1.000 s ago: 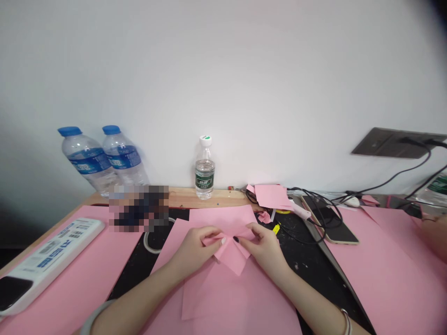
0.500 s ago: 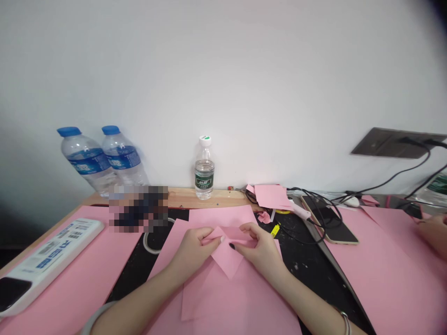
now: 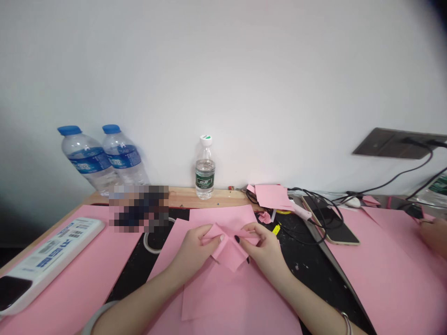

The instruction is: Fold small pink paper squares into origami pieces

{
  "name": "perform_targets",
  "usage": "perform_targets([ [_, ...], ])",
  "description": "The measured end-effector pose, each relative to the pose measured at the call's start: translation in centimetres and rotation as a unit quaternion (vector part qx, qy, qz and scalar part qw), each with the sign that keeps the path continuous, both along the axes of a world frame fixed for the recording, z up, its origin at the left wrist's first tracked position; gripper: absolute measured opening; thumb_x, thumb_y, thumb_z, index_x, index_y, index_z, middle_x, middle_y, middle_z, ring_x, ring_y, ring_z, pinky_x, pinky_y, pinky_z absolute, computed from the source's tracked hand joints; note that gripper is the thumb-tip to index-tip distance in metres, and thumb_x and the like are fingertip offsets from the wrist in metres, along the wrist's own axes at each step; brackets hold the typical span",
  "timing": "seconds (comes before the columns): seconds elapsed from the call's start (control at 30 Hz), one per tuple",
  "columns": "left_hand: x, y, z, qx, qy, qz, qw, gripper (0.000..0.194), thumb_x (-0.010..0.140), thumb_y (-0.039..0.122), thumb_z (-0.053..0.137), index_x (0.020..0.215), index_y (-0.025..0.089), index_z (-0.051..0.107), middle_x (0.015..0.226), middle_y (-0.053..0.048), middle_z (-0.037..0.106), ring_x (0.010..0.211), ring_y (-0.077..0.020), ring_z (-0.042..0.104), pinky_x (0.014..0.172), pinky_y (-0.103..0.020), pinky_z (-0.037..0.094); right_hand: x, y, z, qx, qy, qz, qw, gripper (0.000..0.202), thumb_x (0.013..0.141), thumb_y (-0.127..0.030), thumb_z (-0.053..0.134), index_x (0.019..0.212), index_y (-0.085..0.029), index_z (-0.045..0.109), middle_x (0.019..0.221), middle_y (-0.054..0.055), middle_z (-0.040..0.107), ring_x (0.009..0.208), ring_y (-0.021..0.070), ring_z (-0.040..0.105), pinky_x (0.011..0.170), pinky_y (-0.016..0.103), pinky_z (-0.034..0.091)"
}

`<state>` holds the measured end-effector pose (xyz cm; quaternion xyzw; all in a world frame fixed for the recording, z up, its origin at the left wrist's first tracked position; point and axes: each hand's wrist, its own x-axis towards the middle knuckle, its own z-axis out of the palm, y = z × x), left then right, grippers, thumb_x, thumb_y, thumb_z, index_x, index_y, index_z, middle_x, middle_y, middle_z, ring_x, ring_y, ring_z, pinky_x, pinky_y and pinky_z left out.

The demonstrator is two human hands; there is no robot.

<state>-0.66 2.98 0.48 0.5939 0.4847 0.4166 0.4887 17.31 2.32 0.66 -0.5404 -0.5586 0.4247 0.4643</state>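
Note:
Between both hands is a small piece of folded pink paper (image 3: 230,253), creased, with flaps and a corner pointing down toward me. My left hand (image 3: 195,244) pinches its left side, thumb on top and fingers behind. On the right side my right hand (image 3: 263,244) grips it the same way, its dark-nailed thumb near the middle crease. The fingertips behind the paper are partly hidden. Larger pink sheets (image 3: 223,302) lie on the table beneath the hands.
At the back stand a small water bottle (image 3: 204,172) and two blue-capped bottles (image 3: 87,158). A white boxed device (image 3: 52,260) lies left, beside a tape roll (image 3: 150,244). To the right are a phone (image 3: 331,221), black cables (image 3: 314,204), pink scraps (image 3: 272,196) and another person's hand (image 3: 435,232).
The folded paper's flaps have spread and its lower corner has moved up and slightly right. My right thumb has shifted a little, and both hands keep their hold.

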Motion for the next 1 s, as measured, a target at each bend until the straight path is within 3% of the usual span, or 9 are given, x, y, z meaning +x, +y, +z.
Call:
perform_targets([
  [0.13, 0.0, 0.0, 0.4, -0.018, -0.007, -0.003, 1.0, 0.016, 0.078, 0.029, 0.056, 0.068, 0.017, 0.057, 0.065, 0.003, 0.055, 0.064, -0.0155, 0.053, 0.059, -0.024, 0.042, 0.1, 0.2, -0.3, -0.054, 0.051, 0.014, 0.997, 0.018, 0.072, -0.029, 0.062, 0.086, -0.018, 0.059, 0.046, -0.008, 0.048, 0.034, 0.0092, 0.038, 0.037, 0.021, 0.031],
  [0.27, -0.1, 0.1, -0.1, 0.006, 0.024, -0.015, 1.0, 0.023, 0.077, 0.027, 0.056, 0.059, 0.017, 0.047, 0.06, 0.005, 0.043, 0.06, -0.0128, 0.044, 0.056, -0.022, 0.035, 0.5, 0.5, -0.4, 0.05, -0.02, 0.025, 0.998, 0.007, 0.07, -0.021, 0.066, 0.076, -0.018, 0.066, 0.072, 0.003, 0.065, 0.068, 0.0181, 0.06, 0.062, 0.027, 0.045],
  [0.37, -0.2, 0.1, -0.5, -0.001, 0.047, -0.018, 0.999, 0.03, 0.077, 0.029, 0.054, 0.055, 0.019, 0.037, 0.058, 0.006, 0.031, 0.057, -0.0115, 0.036, 0.053, -0.022, 0.028, 0.6, 0.6, -0.3, 0.095, -0.066, 0.019, 0.993, 0.007, 0.067, -0.02, 0.07, 0.073, -0.018, 0.067, 0.084, 0.006, 0.065, 0.082, 0.0215, 0.06, 0.071, 0.028, 0.045],
  [0.53, -0.1, -0.1, -0.6, 0.0, 0.065, -0.039, 0.997, 0.034, 0.078, 0.032, 0.052, 0.055, 0.021, 0.03, 0.059, 0.005, 0.022, 0.056, -0.0109, 0.028, 0.051, -0.023, 0.022, 0.5, 0.2, -0.3, 0.054, -0.082, 0.031, 0.995, 0.012, 0.075, -0.026, 0.063, 0.069, -0.017, 0.068, 0.068, 0.003, 0.064, 0.067, 0.0192, 0.058, 0.059, 0.027, 0.044],
  [0.7, 0.2, -0.5, -0.9, 0.048, 0.092, -0.053, 0.993, 0.037, 0.079, 0.028, 0.05, 0.052, 0.02, 0.026, 0.056, 0.006, 0.02, 0.053, -0.0098, 0.025, 0.05, -0.023, 0.019, 0.2, 0.0, -0.3, 0.038, -0.075, -0.008, 0.996, 0.015, 0.071, -0.026, 0.066, 0.06, -0.016, 0.064, 0.058, 0.0, 0.06, 0.059, 0.0172, 0.054, 0.054, 0.025, 0.041],
  [0.8, 0.2, -0.5, -0.9, 0.032, 0.076, -0.04, 0.996, 0.038, 0.08, 0.03, 0.05, 0.052, 0.02, 0.028, 0.055, 0.006, 0.021, 0.052, -0.0093, 0.025, 0.048, -0.023, 0.018, 0.3, 0.2, -0.5, 0.022, 0.0, 0.008, 1.0, 0.01, 0.07, -0.025, 0.069, 0.066, -0.016, 0.066, 0.068, 0.002, 0.065, 0.065, 0.0176, 0.057, 0.059, 0.025, 0.044],
  [0.9, 0.0, -0.2, -0.5, -0.006, 0.024, -0.001, 1.0, 0.034, 0.081, 0.035, 0.051, 0.054, 0.019, 0.038, 0.054, 0.005, 0.031, 0.052, -0.0104, 0.032, 0.048, -0.022, 0.024, 0.4, 0.6, -0.7, -0.031, 0.161, 0.023, 0.986, 0.015, 0.066, -0.025, 0.074, 0.076, -0.017, 0.067, 0.076, 0.002, 0.067, 0.056, 0.0124, 0.056, 0.051, 0.022, 0.043],
  [0.97, -0.2, 0.1, -0.2, -0.024, -0.014, 0.015, 0.999, 0.03, 0.08, 0.036, 0.053, 0.058, 0.018, 0.046, 0.056, 0.004, 0.04, 0.055, -0.0119, 0.039, 0.05, -0.022, 0.03, 0.5, 0.8, -0.8, -0.07, 0.249, 0.004, 0.966, 0.021, 0.062, -0.025, 0.078, 0.078, -0.017, 0.066, 0.059, -0.003, 0.063, 0.037, 0.0061, 0.045, 0.038, 0.019, 0.033],
  [1.0, -0.3, 0.3, 0.0, -0.036, -0.032, 0.016, 0.999, 0.028, 0.079, 0.037, 0.055, 0.06, 0.017, 0.05, 0.058, 0.004, 0.044, 0.057, -0.0125, 0.042, 0.052, -0.022, 0.033, 0.5, 0.9, -0.8, -0.088, 0.274, 0.0, 0.958, 0.022, 0.061, -0.025, 0.08, 0.077, -0.016, 0.067, 0.055, -0.003, 0.062, 0.037, 0.0064, 0.046, 0.038, 0.019, 0.034],
])
